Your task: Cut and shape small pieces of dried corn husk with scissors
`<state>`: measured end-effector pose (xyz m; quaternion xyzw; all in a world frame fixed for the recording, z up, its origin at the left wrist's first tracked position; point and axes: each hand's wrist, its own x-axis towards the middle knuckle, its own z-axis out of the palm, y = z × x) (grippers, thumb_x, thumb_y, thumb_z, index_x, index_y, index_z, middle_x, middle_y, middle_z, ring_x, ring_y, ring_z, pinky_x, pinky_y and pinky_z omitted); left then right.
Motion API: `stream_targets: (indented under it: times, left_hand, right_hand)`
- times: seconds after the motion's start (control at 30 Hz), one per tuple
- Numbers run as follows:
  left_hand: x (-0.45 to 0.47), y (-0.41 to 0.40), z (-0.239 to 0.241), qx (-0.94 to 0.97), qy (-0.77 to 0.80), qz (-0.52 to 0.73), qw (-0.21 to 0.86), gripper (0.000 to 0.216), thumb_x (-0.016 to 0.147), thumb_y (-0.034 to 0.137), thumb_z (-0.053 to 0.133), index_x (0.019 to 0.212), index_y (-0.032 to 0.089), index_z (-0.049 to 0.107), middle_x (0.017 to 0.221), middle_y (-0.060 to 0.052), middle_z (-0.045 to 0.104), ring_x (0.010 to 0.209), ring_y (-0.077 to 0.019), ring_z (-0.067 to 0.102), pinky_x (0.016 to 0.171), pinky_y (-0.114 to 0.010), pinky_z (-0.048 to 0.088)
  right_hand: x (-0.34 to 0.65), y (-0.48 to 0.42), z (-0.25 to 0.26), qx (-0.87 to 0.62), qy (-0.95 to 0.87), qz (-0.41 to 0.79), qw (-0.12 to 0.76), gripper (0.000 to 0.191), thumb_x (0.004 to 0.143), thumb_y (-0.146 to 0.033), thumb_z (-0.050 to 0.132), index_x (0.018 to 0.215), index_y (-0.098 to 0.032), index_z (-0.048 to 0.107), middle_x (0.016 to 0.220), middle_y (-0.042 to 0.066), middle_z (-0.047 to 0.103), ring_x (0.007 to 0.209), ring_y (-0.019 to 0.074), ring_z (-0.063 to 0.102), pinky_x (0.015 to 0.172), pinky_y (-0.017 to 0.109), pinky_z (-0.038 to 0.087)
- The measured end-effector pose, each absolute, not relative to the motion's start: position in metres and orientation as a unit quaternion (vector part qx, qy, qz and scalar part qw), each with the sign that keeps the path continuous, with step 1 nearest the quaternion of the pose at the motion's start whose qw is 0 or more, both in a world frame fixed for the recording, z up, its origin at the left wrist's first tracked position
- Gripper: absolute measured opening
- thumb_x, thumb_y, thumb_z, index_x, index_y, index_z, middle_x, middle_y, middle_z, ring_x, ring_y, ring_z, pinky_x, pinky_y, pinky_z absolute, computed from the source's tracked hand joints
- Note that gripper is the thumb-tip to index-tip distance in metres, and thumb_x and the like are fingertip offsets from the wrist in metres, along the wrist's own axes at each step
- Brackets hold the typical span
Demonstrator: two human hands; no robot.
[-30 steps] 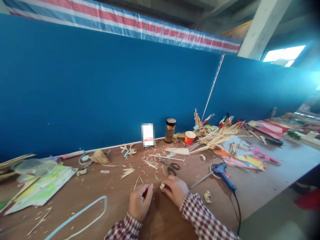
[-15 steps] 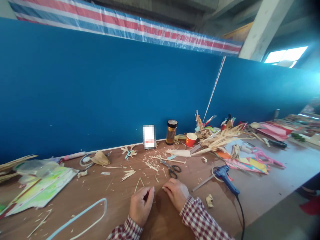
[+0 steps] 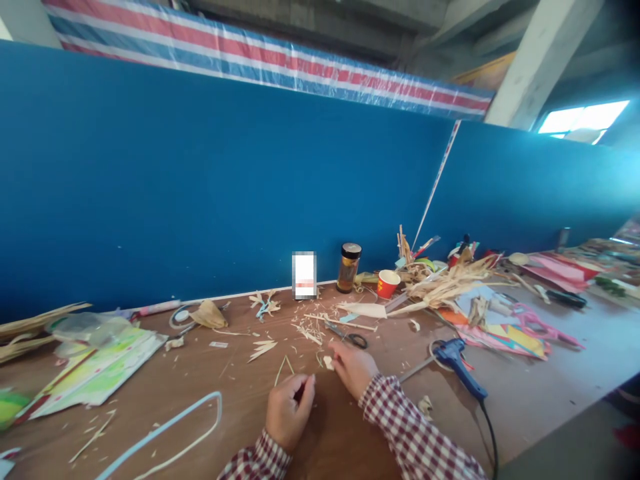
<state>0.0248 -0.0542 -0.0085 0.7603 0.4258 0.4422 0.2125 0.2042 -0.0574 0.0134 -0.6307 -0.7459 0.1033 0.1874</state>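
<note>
My left hand (image 3: 289,410) rests low over the brown table, curled with thumb against forefinger. Whatever sits in that pinch, if anything, is too small to make out. Just beyond it lies a thin bent strip (image 3: 285,365) in a V shape. My right hand (image 3: 354,372) is farther forward, its thumb and fingers closed at a small pale scrap (image 3: 329,363). Dark-handled scissors (image 3: 357,341) lie right behind the right fingertips, beside thin pale shavings (image 3: 307,331). Both sleeves are checked.
A blue glue gun (image 3: 459,363) with its cord lies to the right. Toward the blue wall (image 3: 225,187) stand a lidded jar (image 3: 349,268) and a red paper cup (image 3: 389,285), near dry husks (image 3: 450,283). A pale blue looped strip (image 3: 165,425) and a green-white sheet (image 3: 107,370) are left.
My right hand has moved forward, closer to the scissors, and the pale scrap now shows at its fingertips. My left hand stays about where it was. The whole view has shifted slightly.
</note>
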Motion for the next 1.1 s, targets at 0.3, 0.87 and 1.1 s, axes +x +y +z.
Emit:
stream_targets:
  times: [0.3, 0.87, 1.1]
  left_hand:
    - [0.025, -0.056, -0.009, 0.761, 0.429, 0.427, 0.234, 0.029, 0.084, 0.026, 0.044, 0.064, 0.015, 0.062, 0.056, -0.003, 0.058, 0.054, -0.0124, 0.053, 0.053, -0.022, 0.040]
    - [0.022, -0.060, -0.006, 0.737, 0.403, 0.512, 0.179, 0.022, 0.082, 0.017, 0.046, 0.064, 0.016, 0.059, 0.055, -0.002, 0.053, 0.052, -0.0115, 0.049, 0.052, -0.022, 0.037]
    - [0.023, -0.059, -0.005, 0.731, 0.406, 0.512, 0.194, 0.023, 0.082, 0.018, 0.044, 0.066, 0.016, 0.060, 0.058, -0.003, 0.055, 0.055, -0.0125, 0.051, 0.054, -0.023, 0.039]
  right_hand:
    - [0.183, -0.034, 0.017, -0.560, -0.800, 0.180, 0.115, 0.013, 0.077, -0.021, 0.051, 0.079, -0.021, 0.065, 0.077, 0.000, 0.066, 0.075, 0.0144, 0.059, 0.067, 0.021, 0.039]
    - [0.096, 0.050, 0.029, -0.535, -0.829, 0.128, 0.104, 0.023, 0.075, -0.034, 0.060, 0.095, -0.022, 0.064, 0.097, 0.005, 0.062, 0.090, 0.0187, 0.057, 0.075, 0.027, 0.040]
    - [0.086, 0.058, 0.028, -0.531, -0.831, 0.153, 0.066, 0.009, 0.073, -0.028, 0.064, 0.078, -0.021, 0.066, 0.089, 0.004, 0.063, 0.081, 0.0169, 0.059, 0.067, 0.024, 0.040]
